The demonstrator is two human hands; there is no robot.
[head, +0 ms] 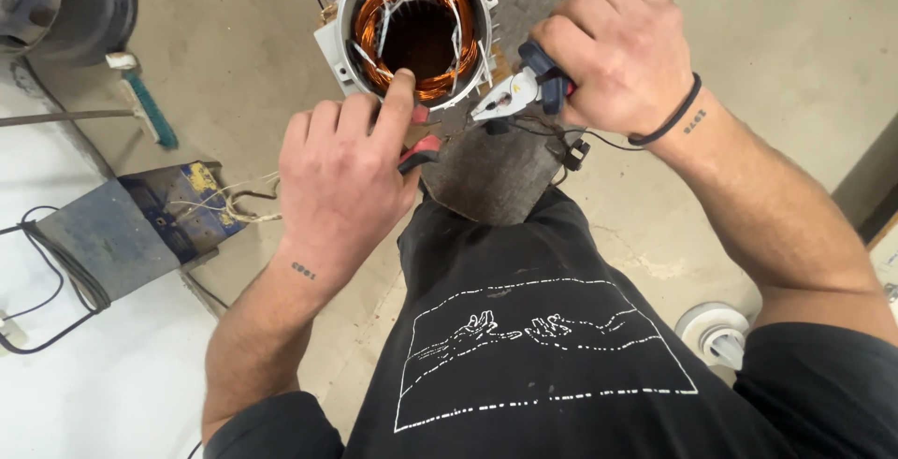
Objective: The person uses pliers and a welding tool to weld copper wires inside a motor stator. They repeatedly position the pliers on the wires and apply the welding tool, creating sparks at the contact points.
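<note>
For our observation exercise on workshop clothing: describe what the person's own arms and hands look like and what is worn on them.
Both forearms are bare, with black short sleeves ending near the elbows. The right hand has a thin black band around the wrist, with a small dark tattoo beside it. The left hand wears nothing; its wrist also bears a small dark tattoo. No gloves, rings or watch show.

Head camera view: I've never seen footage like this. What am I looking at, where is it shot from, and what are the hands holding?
This single picture comes from a camera worn on a person's head, looking down past their black shirt. There is no robot, just two bare hands. The left hand holds a red-handled tool and rests its thumb on the rim of a round metal motor housing lined with copper wire windings. The right hand has its grip on blue-handled pliers, jaws pointing at the housing. The housing sits on a worn block above a concrete floor.
</note>
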